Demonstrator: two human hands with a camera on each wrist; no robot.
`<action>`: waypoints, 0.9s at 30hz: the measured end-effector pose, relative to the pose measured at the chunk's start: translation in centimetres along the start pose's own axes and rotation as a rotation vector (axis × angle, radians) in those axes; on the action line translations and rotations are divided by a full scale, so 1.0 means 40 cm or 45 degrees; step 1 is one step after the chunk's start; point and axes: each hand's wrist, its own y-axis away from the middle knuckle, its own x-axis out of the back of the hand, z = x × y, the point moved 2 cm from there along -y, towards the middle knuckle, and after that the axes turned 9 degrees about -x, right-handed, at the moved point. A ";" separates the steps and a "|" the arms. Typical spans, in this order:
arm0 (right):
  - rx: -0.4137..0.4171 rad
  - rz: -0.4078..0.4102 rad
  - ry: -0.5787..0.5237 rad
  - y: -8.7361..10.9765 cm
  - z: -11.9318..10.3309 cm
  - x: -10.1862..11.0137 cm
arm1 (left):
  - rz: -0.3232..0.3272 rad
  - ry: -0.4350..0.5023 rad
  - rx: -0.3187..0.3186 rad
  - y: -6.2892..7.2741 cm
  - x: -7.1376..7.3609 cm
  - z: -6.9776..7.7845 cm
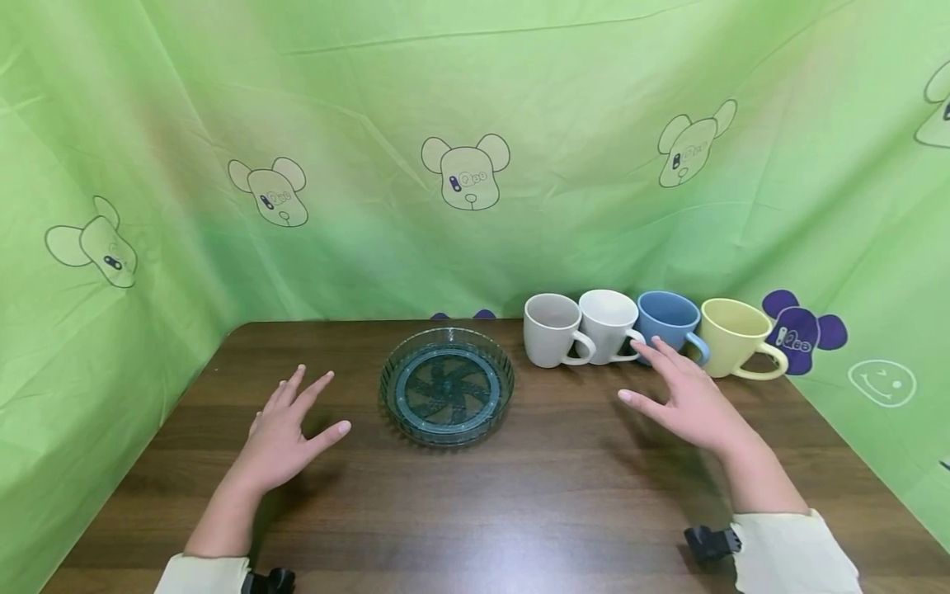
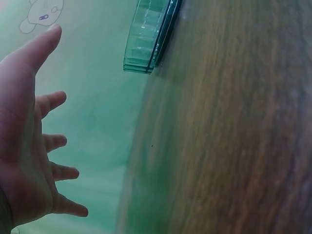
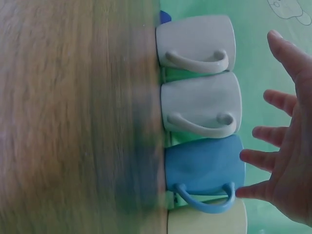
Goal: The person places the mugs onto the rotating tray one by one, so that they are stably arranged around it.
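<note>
Hovering by four mugs, one dish: two hands.

And on the table, four mugs line up along the back edge by the right corner, a dish to their left, a cloth hanging behind. Left hand hovers toward the left edge; right hand, before the mugs.

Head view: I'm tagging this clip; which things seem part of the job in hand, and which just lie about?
Likely the job's, near the empty left hand and right hand:
transparent green ribbed dish
grey mug
white mug
blue mug
yellow mug

Apparently just surroundings:
wood-grain table
green printed backdrop
black wrist devices
</note>
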 end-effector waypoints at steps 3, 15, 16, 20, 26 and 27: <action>0.015 0.011 -0.026 -0.008 -0.006 -0.005 | 0.008 0.041 -0.016 -0.005 -0.007 -0.002; 0.115 0.109 -0.123 -0.045 -0.016 -0.028 | -0.013 0.216 -0.039 -0.033 -0.025 0.001; 0.115 0.113 -0.131 -0.048 -0.016 -0.030 | -0.016 0.228 -0.041 -0.035 -0.027 0.001; 0.083 0.114 -0.155 -0.057 -0.013 -0.039 | -0.028 0.265 -0.044 -0.047 -0.033 0.004; 0.012 0.119 -0.175 -0.069 -0.013 -0.049 | -0.017 0.342 -0.044 -0.066 -0.044 0.006; 0.004 0.124 -0.182 -0.071 -0.013 -0.051 | -0.015 0.358 -0.042 -0.070 -0.046 0.006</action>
